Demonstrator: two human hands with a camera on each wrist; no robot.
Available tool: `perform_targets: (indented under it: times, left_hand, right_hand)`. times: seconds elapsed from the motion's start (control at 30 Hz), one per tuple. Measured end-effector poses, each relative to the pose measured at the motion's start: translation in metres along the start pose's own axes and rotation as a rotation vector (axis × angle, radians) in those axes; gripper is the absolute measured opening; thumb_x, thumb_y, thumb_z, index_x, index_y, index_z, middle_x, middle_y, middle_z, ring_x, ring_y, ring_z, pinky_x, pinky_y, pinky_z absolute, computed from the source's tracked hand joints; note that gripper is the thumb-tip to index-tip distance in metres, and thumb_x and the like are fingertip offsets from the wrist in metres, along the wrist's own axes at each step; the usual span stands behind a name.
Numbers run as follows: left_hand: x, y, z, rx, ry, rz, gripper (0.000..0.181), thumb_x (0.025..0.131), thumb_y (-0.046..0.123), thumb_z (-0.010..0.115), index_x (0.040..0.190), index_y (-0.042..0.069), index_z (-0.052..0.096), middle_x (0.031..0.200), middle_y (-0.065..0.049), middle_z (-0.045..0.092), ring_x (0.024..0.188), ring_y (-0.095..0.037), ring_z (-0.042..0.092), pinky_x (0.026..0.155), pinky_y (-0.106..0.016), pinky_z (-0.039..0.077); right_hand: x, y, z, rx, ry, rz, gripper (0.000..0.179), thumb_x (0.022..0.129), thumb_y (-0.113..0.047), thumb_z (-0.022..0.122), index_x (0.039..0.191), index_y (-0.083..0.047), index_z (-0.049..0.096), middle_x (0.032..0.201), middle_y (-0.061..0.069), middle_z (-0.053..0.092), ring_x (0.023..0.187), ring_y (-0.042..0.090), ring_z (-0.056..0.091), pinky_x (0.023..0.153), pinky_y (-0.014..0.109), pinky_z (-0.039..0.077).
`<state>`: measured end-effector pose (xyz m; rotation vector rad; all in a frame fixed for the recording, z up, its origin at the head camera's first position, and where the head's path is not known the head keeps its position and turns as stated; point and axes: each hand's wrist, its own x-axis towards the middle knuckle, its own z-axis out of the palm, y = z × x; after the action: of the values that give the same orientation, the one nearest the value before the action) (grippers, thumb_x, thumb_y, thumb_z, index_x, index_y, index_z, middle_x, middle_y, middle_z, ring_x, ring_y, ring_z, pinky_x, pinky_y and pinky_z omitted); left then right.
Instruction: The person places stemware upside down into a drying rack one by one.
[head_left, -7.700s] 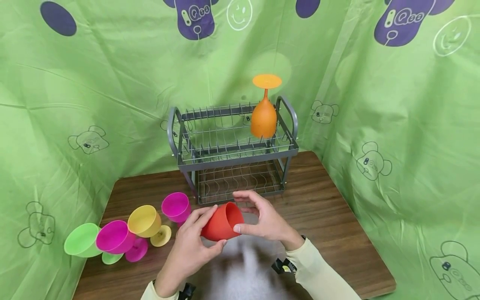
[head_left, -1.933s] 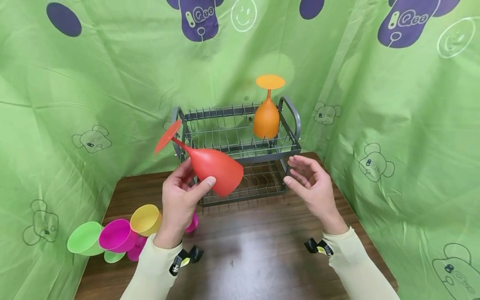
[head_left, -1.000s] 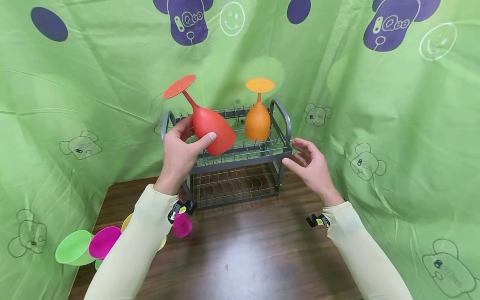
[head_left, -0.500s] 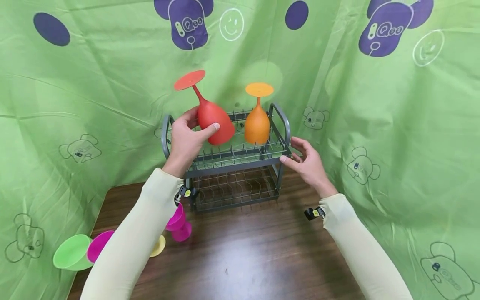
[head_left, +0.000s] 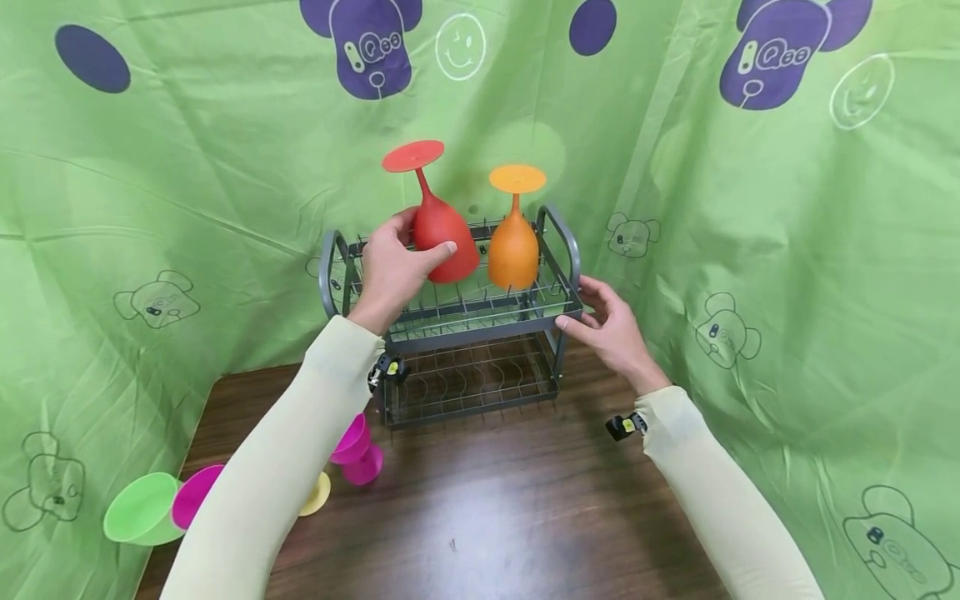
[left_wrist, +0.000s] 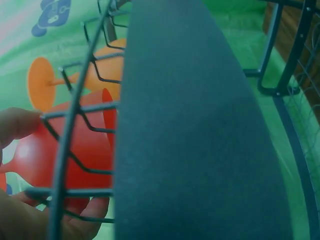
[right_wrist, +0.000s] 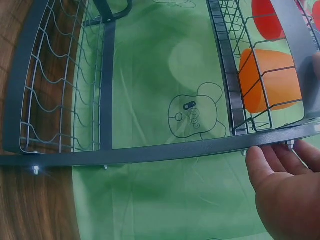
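My left hand (head_left: 397,265) grips the bowl of a red plastic wine glass (head_left: 444,237), thumb in front and fingers behind. The glass is upside down, slightly tilted, its bowl over the upper tier of a grey two-tier dish rack (head_left: 442,339); whether its rim touches the wires cannot be told. Beside it an orange wine glass (head_left: 514,248) stands inverted on the same tier. My right hand (head_left: 611,333) holds the rack's front right corner, thumb on the front rail. In the right wrist view its fingers (right_wrist: 260,165) touch the side bar.
At left on the wooden table (head_left: 480,517) stand a green goblet (head_left: 142,508), a magenta goblet (head_left: 197,495) and another magenta one (head_left: 358,454). A yellow base (head_left: 318,493) shows past my left sleeve. Green cloth walls (head_left: 247,208) surround the table.
The red glass, earlier held in front of the rack, has been lifted over its upper tier, moved right and turned more upright. My right hand has come to the rack's corner.
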<state>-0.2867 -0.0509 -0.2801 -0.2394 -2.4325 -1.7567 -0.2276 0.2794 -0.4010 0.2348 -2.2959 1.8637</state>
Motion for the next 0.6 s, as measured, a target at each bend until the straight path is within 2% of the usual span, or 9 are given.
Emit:
perform_targets:
  times: [0.4,0.5,0.6]
  left_hand:
    - [0.013,-0.012,0.008,0.080,-0.019,-0.058,0.075,0.090,0.027,0.084,0.157,0.017,0.051,0.144,-0.005,0.064,0.129,-0.024,0.061,0.101,-0.044,0.062]
    - [0.015,-0.013,0.009,0.090,-0.026,-0.068,0.075,0.090,0.026,0.083,0.157,0.017,0.050,0.145,-0.005,0.063,0.129,-0.026,0.060,0.101,-0.046,0.062]
    - [0.017,-0.013,0.010,0.094,-0.039,-0.072,0.076,0.090,0.024,0.083,0.157,0.016,0.050,0.146,-0.006,0.062,0.130,-0.027,0.059,0.101,-0.047,0.062]
  right_hand:
    - [0.001,0.000,-0.001,0.031,-0.005,0.016,0.075,0.092,-0.014,0.083,0.157,-0.009,0.046,0.154,0.014,0.054,0.142,0.026,0.053,0.120,0.029,0.046]
    - [0.002,0.000,-0.001,0.030,-0.001,0.018,0.074,0.092,-0.014,0.083,0.156,-0.009,0.047,0.153,0.014,0.055,0.142,0.026,0.053,0.121,0.031,0.046]
    - [0.001,0.000,-0.002,0.030,0.002,0.014,0.074,0.092,-0.015,0.084,0.156,-0.009,0.048,0.153,0.014,0.055,0.142,0.026,0.053,0.124,0.038,0.044]
